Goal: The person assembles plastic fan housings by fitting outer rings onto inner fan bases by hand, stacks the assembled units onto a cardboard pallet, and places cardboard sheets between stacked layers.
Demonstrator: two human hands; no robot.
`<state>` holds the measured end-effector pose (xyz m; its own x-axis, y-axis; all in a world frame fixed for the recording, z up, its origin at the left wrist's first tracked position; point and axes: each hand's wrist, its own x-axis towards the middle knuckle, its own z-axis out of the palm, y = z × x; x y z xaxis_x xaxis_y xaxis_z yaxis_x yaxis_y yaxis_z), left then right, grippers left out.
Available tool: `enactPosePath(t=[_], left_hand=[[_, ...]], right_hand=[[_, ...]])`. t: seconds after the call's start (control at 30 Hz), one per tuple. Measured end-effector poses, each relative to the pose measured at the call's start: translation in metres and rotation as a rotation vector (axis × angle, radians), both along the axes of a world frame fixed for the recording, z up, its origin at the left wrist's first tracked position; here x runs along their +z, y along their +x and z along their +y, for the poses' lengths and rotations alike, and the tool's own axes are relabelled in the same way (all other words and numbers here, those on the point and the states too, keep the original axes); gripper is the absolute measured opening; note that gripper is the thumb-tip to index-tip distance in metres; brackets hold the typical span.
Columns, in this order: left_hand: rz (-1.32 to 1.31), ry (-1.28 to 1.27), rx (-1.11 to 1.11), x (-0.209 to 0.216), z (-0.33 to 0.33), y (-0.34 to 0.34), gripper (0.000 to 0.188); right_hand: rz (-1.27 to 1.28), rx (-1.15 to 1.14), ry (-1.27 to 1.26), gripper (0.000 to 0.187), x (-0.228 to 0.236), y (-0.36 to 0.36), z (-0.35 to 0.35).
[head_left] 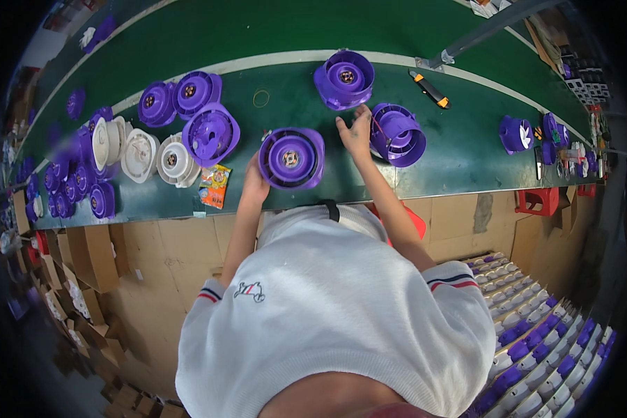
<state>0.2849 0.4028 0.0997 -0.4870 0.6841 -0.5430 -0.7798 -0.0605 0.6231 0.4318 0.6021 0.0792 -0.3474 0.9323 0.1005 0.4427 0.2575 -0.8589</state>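
My left hand [256, 182] grips the left edge of a purple round plastic housing [306, 172] with a metal motor-like part at its centre; its fingers are partly hidden by the rim. To the right, my right hand [357, 136] is raised over the green bench with thumb and fingers apart, holding nothing. Just beyond its fingertips stands a taller purple housing [326, 87], also with a metal centre. Beside the same hand, a purple cylindrical housing [405, 143] lies tilted, a thin red wire showing at its left side.
More purple housings [212, 132] and white housings [141, 155] crowd the bench's left. An orange packet [214, 187] lies near the front edge. An orange-and-black utility knife [430, 89] is at the back right, by a metal post [488, 33]. Racks of white and purple parts [536, 348] stand at lower right.
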Motion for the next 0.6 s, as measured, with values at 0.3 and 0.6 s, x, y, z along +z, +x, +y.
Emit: enactPosePath(t=[0.3,0.6], left_hand=[[-0.027,0.001,-0.103,0.013,-0.051,-0.001,0.035],[-0.043,-0.102,-0.101,0.029,-0.059,-0.019,0.031]], right_hand=[[0.072,-0.222,0.131,0.132,0.003,-0.041,0.030],[0.044,-0.334,0.079,0.125,0.006,-0.046,0.029]])
